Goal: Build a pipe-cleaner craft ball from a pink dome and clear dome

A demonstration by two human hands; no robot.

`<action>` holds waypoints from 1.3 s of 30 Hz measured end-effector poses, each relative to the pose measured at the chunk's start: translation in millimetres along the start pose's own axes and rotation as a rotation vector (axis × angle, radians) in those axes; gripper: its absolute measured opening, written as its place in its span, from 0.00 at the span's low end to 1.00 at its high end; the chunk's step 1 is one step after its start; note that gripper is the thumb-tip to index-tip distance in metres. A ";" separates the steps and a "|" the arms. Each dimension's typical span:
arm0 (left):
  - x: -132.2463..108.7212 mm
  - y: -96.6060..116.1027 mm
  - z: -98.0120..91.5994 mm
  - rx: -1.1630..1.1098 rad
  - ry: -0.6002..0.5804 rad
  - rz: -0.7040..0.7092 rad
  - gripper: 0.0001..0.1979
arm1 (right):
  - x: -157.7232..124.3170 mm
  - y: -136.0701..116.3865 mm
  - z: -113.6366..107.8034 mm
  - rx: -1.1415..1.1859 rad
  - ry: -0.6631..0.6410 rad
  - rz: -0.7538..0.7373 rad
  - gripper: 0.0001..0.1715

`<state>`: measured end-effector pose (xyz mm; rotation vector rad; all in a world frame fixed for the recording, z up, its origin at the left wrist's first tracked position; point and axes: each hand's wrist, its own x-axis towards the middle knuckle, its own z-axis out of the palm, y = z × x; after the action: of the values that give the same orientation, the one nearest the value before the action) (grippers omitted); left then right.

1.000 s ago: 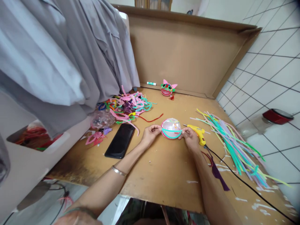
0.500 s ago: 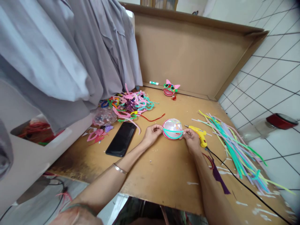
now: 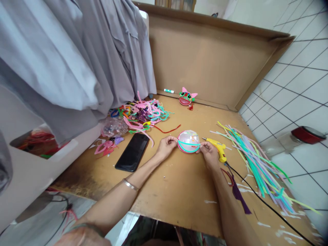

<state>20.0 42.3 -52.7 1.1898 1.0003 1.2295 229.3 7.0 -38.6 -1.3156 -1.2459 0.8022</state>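
A clear round plastic ball (image 3: 190,136) with a pink rim rests on the table between my hands. Across its front runs a turquoise pipe cleaner (image 3: 188,144). My left hand (image 3: 167,145) pinches the strip's left end beside the pink rim. At the right side of the ball, my right hand (image 3: 208,150) pinches the other end, its fingers close against the ball. Just beyond my right hand lies a yellow glue gun (image 3: 217,147), its nozzle pointing left toward the ball.
Bundled pipe cleaners (image 3: 258,167) lie at the right, near a lidded jar (image 3: 284,147). A phone (image 3: 132,152) and a tangled heap of pipe cleaners (image 3: 143,112) are at the left. A decorated animal head (image 3: 186,97) stands by the cardboard wall (image 3: 205,58). A purple tassel (image 3: 240,196) lies below the glue gun.
Hardly anything differs. Both hands keep their pinch on the turquoise pipe cleaner, and the view has shifted very slightly.
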 end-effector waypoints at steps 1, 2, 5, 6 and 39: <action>0.0 0.0 0.2 0.003 0.005 -0.001 0.08 | -0.2 -0.3 0.1 0.000 0.001 0.005 0.14; 0.0 0.0 0.4 0.007 0.012 -0.001 0.08 | -0.4 -0.3 0.2 -0.001 0.002 0.010 0.14; 0.5 -0.1 1.1 0.014 0.019 0.003 0.08 | -0.7 1.0 0.4 0.001 0.007 0.017 0.13; 0.7 0.0 1.6 0.006 0.019 0.010 0.08 | -0.6 1.6 0.5 0.002 0.010 0.016 0.13; -6.2 2.2 3.1 0.105 0.000 0.127 0.07 | 0.5 3.8 0.9 0.029 0.068 0.036 0.13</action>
<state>22.1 35.8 -50.5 1.3519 1.0129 1.2887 229.3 8.3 -42.3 -1.3341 -1.1557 0.7913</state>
